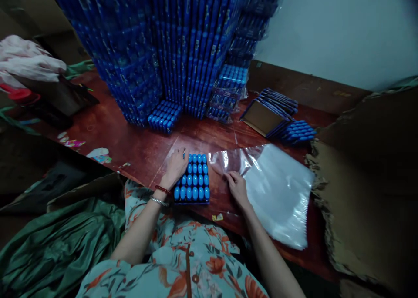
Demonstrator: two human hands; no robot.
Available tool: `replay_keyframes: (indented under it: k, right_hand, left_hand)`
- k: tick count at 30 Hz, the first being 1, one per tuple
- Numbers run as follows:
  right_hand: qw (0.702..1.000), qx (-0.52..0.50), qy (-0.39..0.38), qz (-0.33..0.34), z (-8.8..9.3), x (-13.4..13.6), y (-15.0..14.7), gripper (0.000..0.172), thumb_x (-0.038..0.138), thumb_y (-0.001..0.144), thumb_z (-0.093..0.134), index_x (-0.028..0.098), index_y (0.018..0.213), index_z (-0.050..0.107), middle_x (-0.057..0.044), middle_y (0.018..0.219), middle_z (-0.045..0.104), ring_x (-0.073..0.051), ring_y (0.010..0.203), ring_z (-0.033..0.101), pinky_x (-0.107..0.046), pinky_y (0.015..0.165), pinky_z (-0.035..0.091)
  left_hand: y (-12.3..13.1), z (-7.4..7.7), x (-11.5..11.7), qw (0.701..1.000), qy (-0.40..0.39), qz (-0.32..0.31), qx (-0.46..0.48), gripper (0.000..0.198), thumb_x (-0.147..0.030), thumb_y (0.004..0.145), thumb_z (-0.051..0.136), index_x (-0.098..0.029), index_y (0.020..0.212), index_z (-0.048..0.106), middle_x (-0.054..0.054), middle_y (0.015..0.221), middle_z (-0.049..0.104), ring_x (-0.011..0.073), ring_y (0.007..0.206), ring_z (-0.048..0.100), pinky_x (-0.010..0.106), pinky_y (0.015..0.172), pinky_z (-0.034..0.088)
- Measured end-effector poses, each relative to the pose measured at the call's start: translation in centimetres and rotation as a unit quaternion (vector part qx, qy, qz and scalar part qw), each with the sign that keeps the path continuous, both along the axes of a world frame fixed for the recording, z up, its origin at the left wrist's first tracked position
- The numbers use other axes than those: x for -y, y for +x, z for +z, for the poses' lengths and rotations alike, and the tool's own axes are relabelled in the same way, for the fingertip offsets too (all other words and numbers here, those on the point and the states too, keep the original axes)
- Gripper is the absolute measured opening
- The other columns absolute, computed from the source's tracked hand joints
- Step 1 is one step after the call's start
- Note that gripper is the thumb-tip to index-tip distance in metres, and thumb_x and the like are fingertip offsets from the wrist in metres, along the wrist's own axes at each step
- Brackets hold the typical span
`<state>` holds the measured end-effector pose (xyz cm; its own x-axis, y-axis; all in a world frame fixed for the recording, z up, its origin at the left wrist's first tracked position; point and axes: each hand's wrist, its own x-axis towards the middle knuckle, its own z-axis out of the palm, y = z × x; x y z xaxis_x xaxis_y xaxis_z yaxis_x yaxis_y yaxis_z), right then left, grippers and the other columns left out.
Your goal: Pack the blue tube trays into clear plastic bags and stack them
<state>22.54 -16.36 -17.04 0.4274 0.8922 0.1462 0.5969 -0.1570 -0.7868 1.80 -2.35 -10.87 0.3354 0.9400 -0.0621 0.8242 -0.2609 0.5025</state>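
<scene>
A block of glossy blue oval pieces (195, 180), set in rows, lies on the table in front of me. My left hand (177, 165) is on its upper left edge, fingers bent over that side; the far fingertips are partly hidden. To the right of the block, my right hand (237, 185) pinches the near edge of a clear plastic bag (228, 161) between thumb and fingers. That bag stretches from the block's upper right corner towards a pile of flat clear bags (277, 198), which lies under and beyond my right forearm.
Tall stacks of wrapped blue packs (186, 50) rise at the back. Near their foot sits another blue block (165, 115). Brown-faced flat trays (264, 115) and a further blue block (298, 130) are at right rear. A torn cardboard box (352, 193) borders the right side; scraps (99, 154) lie left.
</scene>
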Motion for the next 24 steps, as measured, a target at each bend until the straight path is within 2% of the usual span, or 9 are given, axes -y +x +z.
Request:
replay_keyframes:
  k: [3, 6, 8, 11, 13, 15, 17, 20, 24]
  right_hand:
    - [0.999, -0.028, -0.003, 0.024, 2.1, -1.1, 0.9, 0.044, 0.055, 0.082, 0.043, 0.019, 0.062, 0.059, 0.001, 0.059, 0.055, -0.016, 0.061, 0.05, -0.028, 0.06, 0.04]
    - [0.993, -0.047, -0.018, 0.104, 5.9, -1.9, 2.1, 0.044, 0.057, 0.08, 0.046, 0.019, 0.062, 0.059, 0.001, 0.06, 0.055, -0.014, 0.059, 0.049, -0.026, 0.058, 0.038]
    - [0.983, -0.033, -0.039, 0.175, 8.6, -2.3, 2.9, 0.046, 0.058, 0.081, 0.045, 0.019, 0.059, 0.057, 0.001, 0.06, 0.054, -0.014, 0.06, 0.049, -0.027, 0.059, 0.038]
    - [0.969, 0.061, -0.084, 0.225, 12.1, -2.1, 3.7, 0.05, 0.06, 0.084, 0.038, 0.021, 0.062, 0.059, -0.002, 0.064, 0.058, -0.017, 0.065, 0.051, -0.031, 0.065, 0.041]
    - [0.966, 0.165, -0.088, 0.179, 13.9, -1.4, 3.6, 0.05, 0.06, 0.086, 0.035, 0.022, 0.081, 0.066, -0.007, 0.08, 0.066, -0.023, 0.076, 0.056, -0.04, 0.076, 0.042]
    - [0.958, 0.255, -0.054, 0.119, 15.0, -0.7, 2.7, 0.047, 0.059, 0.085, 0.04, 0.023, 0.105, 0.064, -0.012, 0.103, 0.067, -0.03, 0.097, 0.056, -0.051, 0.089, 0.036]
    - [0.946, 0.307, -0.017, 0.1, 15.4, -0.5, 1.1, 0.043, 0.053, 0.085, 0.046, 0.023, 0.113, 0.06, -0.013, 0.116, 0.062, -0.033, 0.113, 0.049, -0.057, 0.1, 0.025]
    - [0.935, 0.339, -0.027, 0.098, 15.1, -1.6, -1.3, 0.023, 0.03, 0.088, 0.044, 0.022, 0.098, 0.063, -0.012, 0.1, 0.067, -0.03, 0.106, 0.053, -0.055, 0.103, 0.02]
    - [0.935, 0.339, -0.061, 0.085, 14.4, -3.0, -3.0, 0.026, 0.013, 0.087, 0.037, 0.021, 0.095, 0.061, -0.01, 0.085, 0.067, -0.023, 0.083, 0.058, -0.036, 0.081, 0.037]
  left_hand:
    - [0.2, 1.3, 0.8, 0.995, 0.094, -0.031, 0.029, 0.059, -0.035, 0.09, 0.045, -0.011, 0.142, 0.03, 0.021, 0.145, 0.035, 0.0349, 0.138, 0.027, 0.057, 0.11, 0.02]
    - [1.4, 3.6, 2.0, 0.958, 0.173, -0.224, 0.049, 0.076, -0.024, 0.078, 0.062, -0.019, 0.145, 0.025, 0.015, 0.153, 0.024, 0.0345, 0.144, 0.005, 0.061, 0.111, 0.001]
    - [2.7, 4.9, 2.6, 0.919, 0.16, -0.357, 0.034, 0.067, -0.01, 0.077, 0.058, -0.022, 0.139, 0.037, 0.011, 0.149, 0.035, 0.0303, 0.144, 0.013, 0.057, 0.113, 0.002]
    - [4.6, 6.1, 2.1, 0.889, 0.075, -0.452, 0.029, 0.045, 0.0, 0.08, 0.042, -0.021, 0.117, 0.059, 0.009, 0.125, 0.061, 0.0221, 0.122, 0.05, 0.042, 0.108, 0.029]
    - [5.5, 6.5, 1.2, 0.879, 0.01, -0.474, 0.059, 0.038, 0.0, 0.081, 0.038, -0.018, 0.101, 0.065, 0.008, 0.103, 0.07, 0.0186, 0.094, 0.063, 0.031, 0.089, 0.045]
    - [6.2, 7.1, 0.3, 0.867, -0.045, -0.486, 0.097, 0.031, 0.0, 0.079, 0.043, -0.016, 0.088, 0.067, 0.005, 0.088, 0.071, 0.0155, 0.074, 0.062, 0.025, 0.072, 0.047]
    - [6.7, 7.8, -0.2, 0.856, -0.08, -0.499, 0.107, 0.024, 0.001, 0.075, 0.048, -0.013, 0.077, 0.067, 0.002, 0.075, 0.069, 0.0125, 0.064, 0.058, 0.022, 0.063, 0.044]
    - [7.1, 8.6, -0.2, 0.87, -0.055, -0.483, 0.079, 0.019, 0.001, 0.073, 0.05, -0.011, 0.076, 0.065, 0.002, 0.069, 0.066, 0.012, 0.061, 0.055, 0.022, 0.059, 0.04]
    - [6.5, 8.5, 0.2, 0.92, 0.025, -0.386, 0.07, 0.013, -0.009, 0.079, 0.054, -0.011, 0.088, 0.063, 0.007, 0.082, 0.068, 0.0166, 0.072, 0.06, 0.025, 0.065, 0.043]
